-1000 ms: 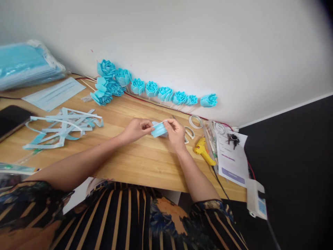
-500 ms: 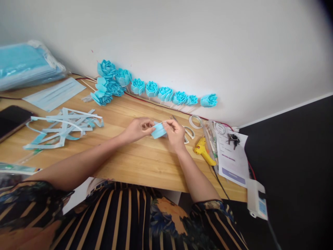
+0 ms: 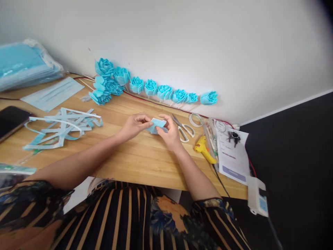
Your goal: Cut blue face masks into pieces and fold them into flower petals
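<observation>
A small folded piece of light blue mask fabric [image 3: 157,125] is held above the wooden table between my two hands. My left hand [image 3: 135,126] pinches its left edge between thumb and fingers. On the other side, my right hand [image 3: 170,133] grips it with the thumb across the front and the fingers behind. To the right of my right hand lie scissors [image 3: 183,128] with white handles, their blades apart. Blue fabric flowers [image 3: 164,92] on thin sticks stand in a row along the wall, with more bunched at the left.
Cut blue-and-white strips [image 3: 63,126] lie left, near a flat mask sheet [image 3: 53,93], a phone [image 3: 13,119] and a bag of masks [image 3: 26,64]. On the right are a tape roll [image 3: 196,119], a yellow glue gun [image 3: 205,149], a printed paper [image 3: 232,156] with keys [image 3: 234,137], and a white power box [image 3: 257,196].
The fabric piece has been turned in my fingers and now shows a folded top edge. My right hand has shifted slightly left and down, uncovering more of the scissors.
</observation>
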Motion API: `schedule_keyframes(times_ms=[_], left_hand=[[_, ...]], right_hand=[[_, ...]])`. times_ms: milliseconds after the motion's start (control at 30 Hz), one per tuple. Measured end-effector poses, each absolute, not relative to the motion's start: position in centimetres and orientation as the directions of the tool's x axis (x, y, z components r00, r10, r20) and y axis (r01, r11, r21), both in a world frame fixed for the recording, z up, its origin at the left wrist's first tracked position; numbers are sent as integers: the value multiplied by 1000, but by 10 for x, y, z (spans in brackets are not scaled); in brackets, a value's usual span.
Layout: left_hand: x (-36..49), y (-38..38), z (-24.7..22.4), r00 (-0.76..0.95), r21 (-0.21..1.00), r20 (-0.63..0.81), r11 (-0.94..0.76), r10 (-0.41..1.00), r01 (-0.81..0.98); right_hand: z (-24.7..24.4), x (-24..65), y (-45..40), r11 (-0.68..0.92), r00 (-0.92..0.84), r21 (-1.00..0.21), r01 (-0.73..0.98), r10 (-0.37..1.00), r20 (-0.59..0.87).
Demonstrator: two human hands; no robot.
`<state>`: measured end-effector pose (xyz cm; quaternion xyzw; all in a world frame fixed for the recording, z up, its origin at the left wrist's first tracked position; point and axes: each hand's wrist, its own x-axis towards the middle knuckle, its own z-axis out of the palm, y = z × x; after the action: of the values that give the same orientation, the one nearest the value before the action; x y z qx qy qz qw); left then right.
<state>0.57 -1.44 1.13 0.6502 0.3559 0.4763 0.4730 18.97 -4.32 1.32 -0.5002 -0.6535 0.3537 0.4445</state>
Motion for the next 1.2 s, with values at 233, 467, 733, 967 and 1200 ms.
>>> schedule_keyframes(times_ms=[233, 467, 733, 967, 1200], left_hand=[[1, -7, 9, 216, 989, 135, -117, 967, -95], [0, -6, 9, 210, 989, 22, 9, 977, -145], [3, -4, 1, 268, 904, -30, 141, 963, -404], [5, -1, 1, 357, 883, -43, 202, 933, -423], [4, -3, -3, 322, 932, -17, 131, 947, -337]], right_hand=[[10, 200, -32, 282, -87, -894, 349, 959, 268], [8, 197, -34, 400, -125, -752, 524, 909, 396], [5, 194, -34, 374, -125, -770, 517, 923, 364], [6, 190, -36, 277, -111, -877, 392, 961, 254], [6, 190, -36, 191, -132, -948, 254, 978, 162]])
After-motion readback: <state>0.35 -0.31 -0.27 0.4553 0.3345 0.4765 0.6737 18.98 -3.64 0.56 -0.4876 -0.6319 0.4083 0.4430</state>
